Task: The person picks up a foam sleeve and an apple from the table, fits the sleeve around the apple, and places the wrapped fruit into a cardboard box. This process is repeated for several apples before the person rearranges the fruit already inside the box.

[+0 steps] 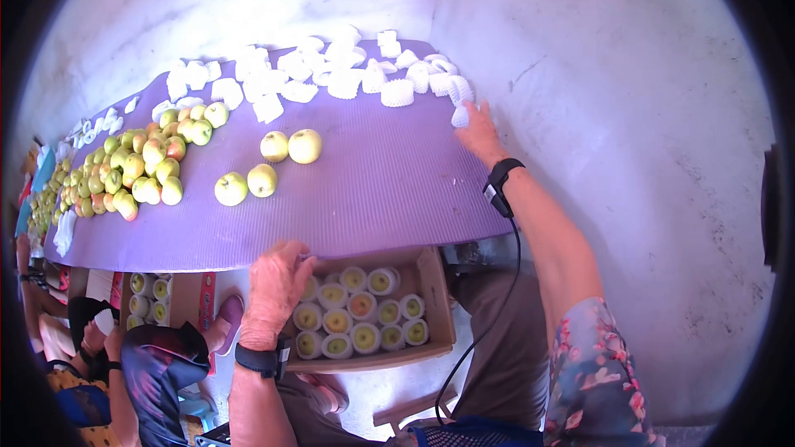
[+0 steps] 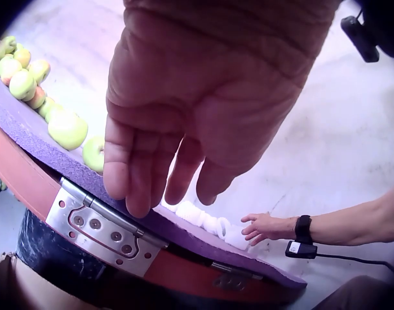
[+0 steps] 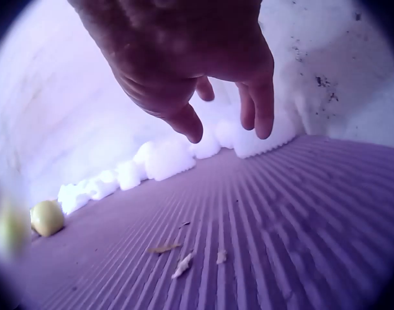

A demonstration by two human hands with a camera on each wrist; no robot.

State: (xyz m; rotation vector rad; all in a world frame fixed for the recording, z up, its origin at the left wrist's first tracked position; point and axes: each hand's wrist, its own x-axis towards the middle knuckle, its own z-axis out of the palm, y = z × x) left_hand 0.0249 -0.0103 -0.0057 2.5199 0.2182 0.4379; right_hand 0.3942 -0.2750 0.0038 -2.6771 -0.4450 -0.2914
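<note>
At the far right of the purple mat (image 1: 381, 190), my right hand (image 1: 480, 134) reaches to a white foam net sleeve (image 1: 460, 116). In the right wrist view its thumb and fingers (image 3: 264, 119) are spread apart, with foam sleeves (image 3: 168, 160) behind them. My left hand (image 1: 280, 285) is at the mat's front edge, beside a carton (image 1: 441, 281) of apples in foam sleeves. Its fingers (image 2: 140, 187) hang loosely and hold nothing in the left wrist view. Two pairs of bare yellow-green apples (image 1: 305, 146) lie mid-mat.
A heap of apples (image 1: 132, 161) covers the mat's left part. Many foam sleeves (image 1: 344, 74) line the back by the wall (image 1: 596, 116). At lower left another person (image 1: 161, 372) sits near a second carton (image 1: 184, 302). A cable (image 1: 476, 339) runs from my right wrist.
</note>
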